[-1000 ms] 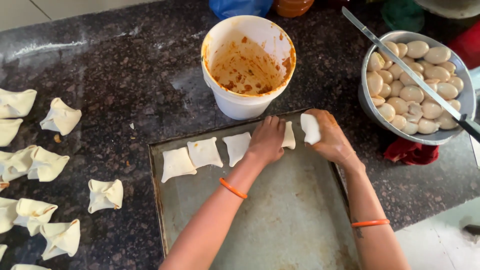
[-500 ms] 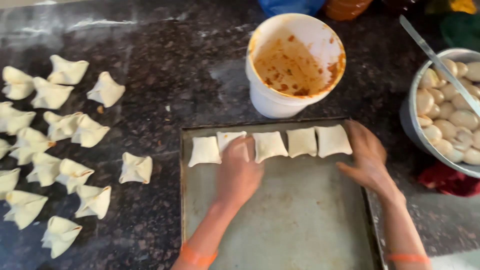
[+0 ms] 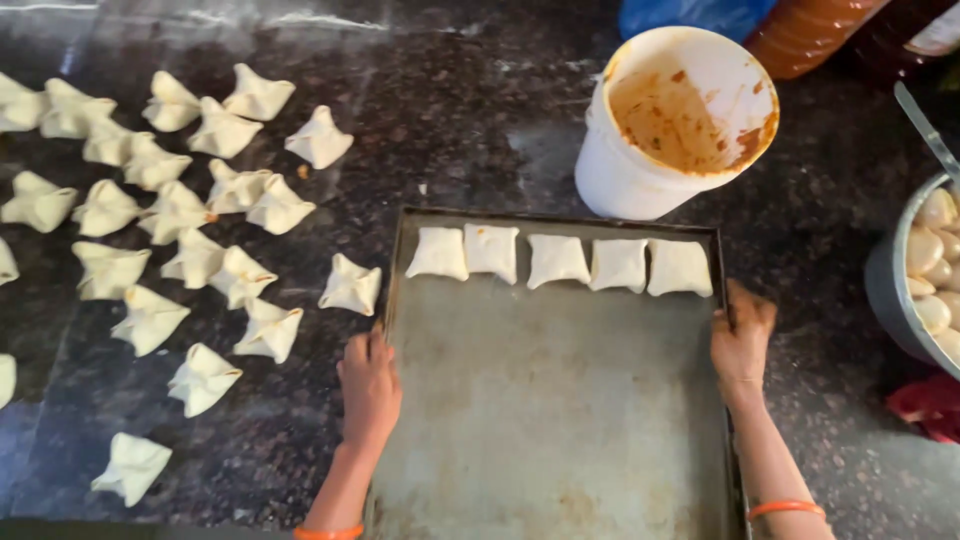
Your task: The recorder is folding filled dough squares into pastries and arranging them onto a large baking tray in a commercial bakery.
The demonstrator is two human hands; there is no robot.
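Observation:
A grey metal baking tray (image 3: 550, 420) lies on the dark stone counter. Along its far edge sits a row of several folded dough parcels (image 3: 557, 260). My left hand (image 3: 368, 385) grips the tray's left rim, fingers curled over the edge. My right hand (image 3: 742, 335) holds the right rim in the same way. Both wrists wear orange bands. The nearest loose folded dough parcel (image 3: 351, 286) lies just left of the tray, close to my left hand.
Many folded dough parcels (image 3: 175, 210) are spread over the counter to the left. A white bucket (image 3: 675, 120) smeared with orange filling stands behind the tray. A metal bowl of dough balls (image 3: 930, 275) sits at the right edge, a red cloth (image 3: 925, 405) below it.
Both hands left the parcels on the tray and moved outward to grip its left and right rims. The view shifted left, showing more parcels on the counter.

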